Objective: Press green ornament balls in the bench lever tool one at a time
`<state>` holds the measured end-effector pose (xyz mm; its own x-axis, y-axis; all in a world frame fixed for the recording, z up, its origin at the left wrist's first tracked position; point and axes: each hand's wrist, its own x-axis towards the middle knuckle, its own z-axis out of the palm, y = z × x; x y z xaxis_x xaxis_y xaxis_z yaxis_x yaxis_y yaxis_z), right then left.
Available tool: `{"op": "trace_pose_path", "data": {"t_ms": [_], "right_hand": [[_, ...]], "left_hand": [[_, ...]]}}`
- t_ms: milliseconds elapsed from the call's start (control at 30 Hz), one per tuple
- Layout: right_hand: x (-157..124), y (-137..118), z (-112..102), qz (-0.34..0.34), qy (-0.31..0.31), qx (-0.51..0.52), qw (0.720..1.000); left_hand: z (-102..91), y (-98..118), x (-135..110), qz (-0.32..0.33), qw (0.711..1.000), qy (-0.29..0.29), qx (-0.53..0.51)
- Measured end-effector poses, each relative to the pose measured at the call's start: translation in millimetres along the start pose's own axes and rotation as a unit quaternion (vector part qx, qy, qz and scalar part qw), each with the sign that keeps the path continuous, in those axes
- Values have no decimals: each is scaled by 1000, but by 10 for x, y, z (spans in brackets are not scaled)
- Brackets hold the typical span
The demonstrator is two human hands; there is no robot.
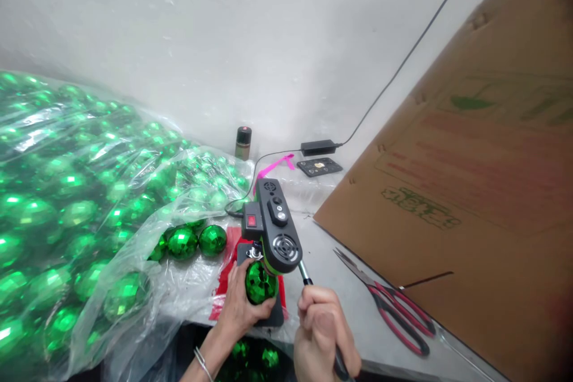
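My left hand (pixel 239 298) grips a shiny green faceted ball (pixel 260 282) from its left and near side. The ball sits under the head of a black bench device (pixel 280 230) with round vents and a red switch. My right hand (pixel 324 331) is closed round the black handle of a metal lever (pixel 305 271) that runs from the device. A dark base plate (pixel 273 316) lies below the ball, on red material (pixel 221 292). What the device's head does to the ball's top is hidden.
Many green balls fill a clear plastic bag (pixel 165 209) on the left. Scissors (pixel 387 298) lie on the right beside a large cardboard box (pixel 474 191). Behind the device are a power adapter (pixel 319 147), a phone-like slab (pixel 319 166), a small dark bottle (pixel 243 143) and pink ribbon (pixel 277 164).
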<state>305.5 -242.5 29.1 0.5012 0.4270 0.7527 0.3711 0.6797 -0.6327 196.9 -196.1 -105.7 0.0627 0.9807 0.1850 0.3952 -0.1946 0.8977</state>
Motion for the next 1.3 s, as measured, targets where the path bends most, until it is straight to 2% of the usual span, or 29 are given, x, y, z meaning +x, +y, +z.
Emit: {"op": "trace_pose_path", "data": {"t_ms": [267, 467, 633, 733, 867, 967, 1033, 1100, 1233, 1300], "right_hand": [[-21, 28, -33, -4, -11, -7, 1000], [-26, 45, -53, -7, -12, -25, 1000], [-158, 120, -67, -26, -25, -40, 999], [-208, 111, -22, -39, -3, -42, 998], [-17, -64, 53, -4, 30, -41, 999], [258, -253, 76, 30, 2, -22, 999], [397, -347, 78, 66, -19, -22, 997], [449, -391, 69, 88, -29, -25, 995], [329, -339, 23, 78, -35, -29, 996], [237, -283, 1, 60, -30, -30, 997]], "left_hand": [[40, -53, -8, 19, 999, 20, 16], [31, -52, 11, 9, 1000, 14, 14], [5, -37, 15, 0, 1000, -7, 12], [2, -39, 5, -6, 1000, -9, 13], [9, -17, 38, -10, 1000, -14, 14], [-16, 0, 42, -22, 1000, -19, 2], [-71, -35, -60, -31, 999, -19, -12], [-166, -130, -285, -16, 999, -27, -18], [-423, -364, -844, 86, 996, -37, 14], [-562, -375, -906, 104, 994, -9, 25]]}}
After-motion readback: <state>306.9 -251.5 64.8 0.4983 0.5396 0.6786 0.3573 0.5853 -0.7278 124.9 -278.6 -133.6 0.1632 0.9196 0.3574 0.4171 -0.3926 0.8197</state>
